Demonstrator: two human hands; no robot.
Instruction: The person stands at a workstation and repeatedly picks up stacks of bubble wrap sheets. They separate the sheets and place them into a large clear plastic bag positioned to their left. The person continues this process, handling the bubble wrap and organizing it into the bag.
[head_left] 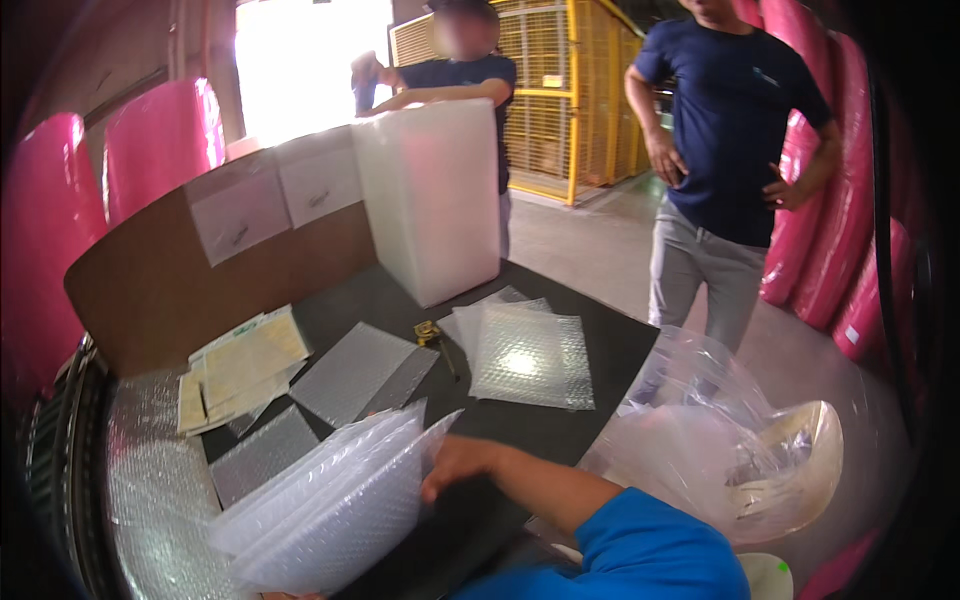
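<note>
A thick stack of clear bubble-wrap sheets (335,510) stands tilted on its edge over the near left part of the dark table. My right hand (462,462) grips its right edge, fingers curled round the near side. Of my left hand (295,596) only a sliver seems to show under the stack at the lower rim; its fingers are hidden. Beyond the stack lie flat bubble-wrap pieces (350,372), another (265,455) half behind it, and a small pile (530,355) to the right. A small yellow tool with a dark stem (430,335) rests between the piles.
A tall white foam block (430,200) stands at the table's far edge beside a brown board (150,290). Papers (245,365) lie at left. Two people stand beyond the table, one leaning on the block. Clear plastic film (700,440) bulges at right; pink rolls (800,240) stand behind.
</note>
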